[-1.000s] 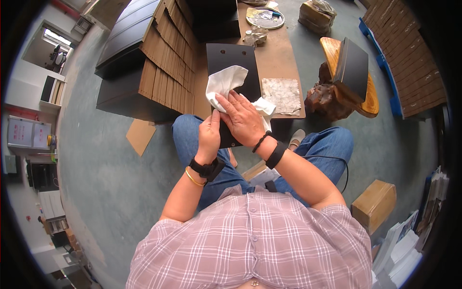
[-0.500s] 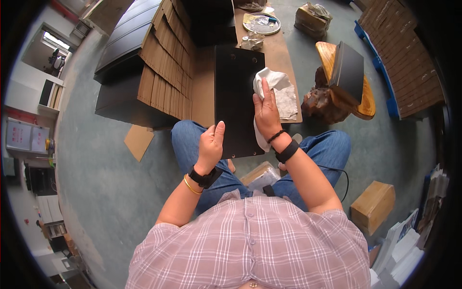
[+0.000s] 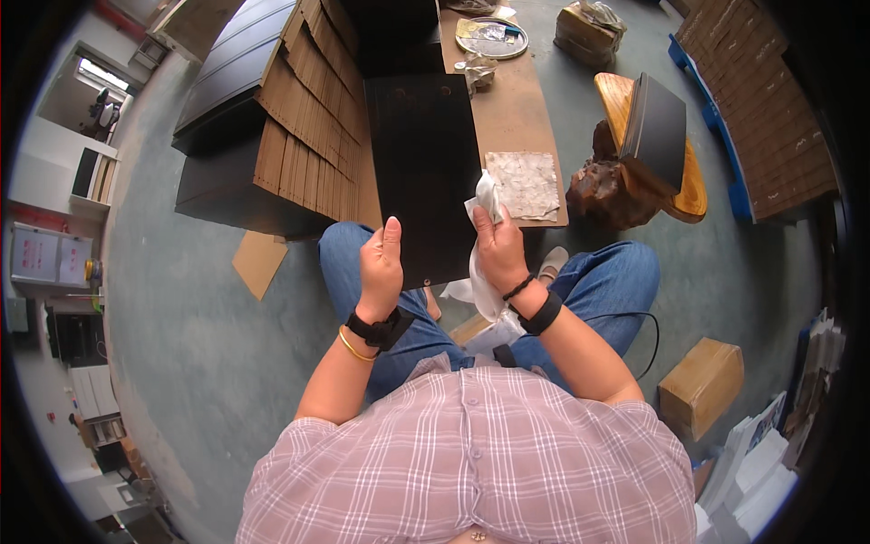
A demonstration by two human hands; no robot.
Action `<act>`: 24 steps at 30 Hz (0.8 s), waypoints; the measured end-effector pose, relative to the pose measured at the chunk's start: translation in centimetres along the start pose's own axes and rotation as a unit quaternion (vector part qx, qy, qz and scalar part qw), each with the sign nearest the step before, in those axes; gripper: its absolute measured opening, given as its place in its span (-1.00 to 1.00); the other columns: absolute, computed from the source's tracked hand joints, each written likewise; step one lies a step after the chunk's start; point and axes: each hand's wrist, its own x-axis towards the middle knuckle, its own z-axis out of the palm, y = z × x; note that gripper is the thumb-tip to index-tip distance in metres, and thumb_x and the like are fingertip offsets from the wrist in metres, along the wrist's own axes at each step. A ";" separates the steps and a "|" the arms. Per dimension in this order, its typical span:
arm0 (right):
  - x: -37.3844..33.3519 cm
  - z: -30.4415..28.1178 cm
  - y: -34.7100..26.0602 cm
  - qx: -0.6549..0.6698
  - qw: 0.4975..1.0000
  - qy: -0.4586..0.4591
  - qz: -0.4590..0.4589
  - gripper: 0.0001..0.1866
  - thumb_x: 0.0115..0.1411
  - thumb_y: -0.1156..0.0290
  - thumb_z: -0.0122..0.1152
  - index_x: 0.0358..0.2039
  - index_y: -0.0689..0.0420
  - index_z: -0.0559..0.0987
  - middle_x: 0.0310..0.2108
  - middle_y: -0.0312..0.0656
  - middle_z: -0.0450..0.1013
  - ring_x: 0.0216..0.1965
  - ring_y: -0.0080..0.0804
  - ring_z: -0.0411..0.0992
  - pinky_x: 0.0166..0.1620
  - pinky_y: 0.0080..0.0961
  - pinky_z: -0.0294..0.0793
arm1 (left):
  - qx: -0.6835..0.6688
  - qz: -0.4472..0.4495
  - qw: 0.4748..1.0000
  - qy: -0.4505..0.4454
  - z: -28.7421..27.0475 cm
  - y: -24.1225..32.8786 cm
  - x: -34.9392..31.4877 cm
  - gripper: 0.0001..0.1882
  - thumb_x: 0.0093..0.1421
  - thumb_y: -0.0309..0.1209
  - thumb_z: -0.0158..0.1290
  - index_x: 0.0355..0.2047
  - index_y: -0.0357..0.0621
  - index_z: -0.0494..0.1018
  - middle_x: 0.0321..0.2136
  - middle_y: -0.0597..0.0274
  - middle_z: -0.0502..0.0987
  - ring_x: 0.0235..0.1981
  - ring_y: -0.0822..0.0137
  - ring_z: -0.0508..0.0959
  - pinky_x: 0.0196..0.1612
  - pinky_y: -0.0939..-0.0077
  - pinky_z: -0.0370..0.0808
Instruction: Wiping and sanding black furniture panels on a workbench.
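Black flat rectangular panel (image 3: 421, 172) stands over the person's lap, its lower edge pinched by the left hand (image 3: 381, 267); the right hand (image 3: 498, 249) presses a crumpled white cloth (image 3: 485, 195) against its right edge with curled fingers. Wiping seems underway; covering the upper face likely needs firm support.

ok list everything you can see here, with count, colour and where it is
black panel: one, black, upright over the lap, lower corners held
white cloth: one, white, at the panel's right edge
stacked panels: one pile, black with brown cardboard sheets between, upper left
wooden bench: one, brown, behind the panel
round tray: one, pale, far end of the bench
patterned sheet: one, whitish, near end of the bench
wood stump stool: one, brown, right, a black panel leaning on it
cardboard box: one, tan, floor lower right
left hand: grips the panel's lower left corner
right hand: presses the cloth to the panel
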 end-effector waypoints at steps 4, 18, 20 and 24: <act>-5.1 -1.4 -1.1 0.153 0.978 -0.108 0.090 -0.71 0.27 0.20 0.05 -0.24 0.21 0.41 -0.56 -0.16 0.47 -0.51 -0.41 0.54 -0.49 -0.49 0.45 | -0.071 -0.015 0.997 -0.004 -1.2 1.7 1.6 -0.56 0.35 -0.11 -0.20 -0.37 -0.25 0.45 -0.49 0.31 0.53 -0.51 0.56 0.50 -0.47 0.71 0.44; -3.4 -3.9 1.6 0.286 0.951 -0.037 0.115 -0.63 0.29 0.08 -0.01 -0.17 0.16 0.43 -0.55 -0.32 0.43 -0.68 -0.64 0.35 -0.64 -0.70 0.34 | -0.257 -0.125 0.954 -0.091 0.1 4.8 0.8 -0.59 0.35 -0.15 -0.19 -0.20 -0.30 0.43 -0.31 0.20 0.56 -0.35 0.47 0.56 -0.28 0.64 0.51; -2.8 -5.6 1.3 0.304 0.925 -0.078 0.216 -0.65 0.24 0.09 0.09 -0.27 0.17 0.48 -0.55 -0.35 0.44 -0.60 -0.66 0.40 -0.55 -0.72 0.37 | -0.273 -0.135 0.942 -0.141 -0.2 4.1 0.9 -0.61 0.35 -0.17 -0.19 -0.18 -0.30 0.43 -0.29 0.20 0.55 -0.33 0.46 0.56 -0.24 0.62 0.51; -2.1 -5.3 1.1 0.349 0.904 -0.044 0.241 -0.64 0.23 0.03 0.08 -0.37 0.11 0.47 -0.68 -0.39 0.35 -0.75 -0.64 0.30 -0.67 -0.71 0.30 | -0.274 -0.150 0.933 -0.176 0.5 3.9 0.5 -0.64 0.35 -0.22 -0.17 -0.16 -0.30 0.42 -0.28 0.21 0.55 -0.28 0.46 0.55 -0.20 0.62 0.50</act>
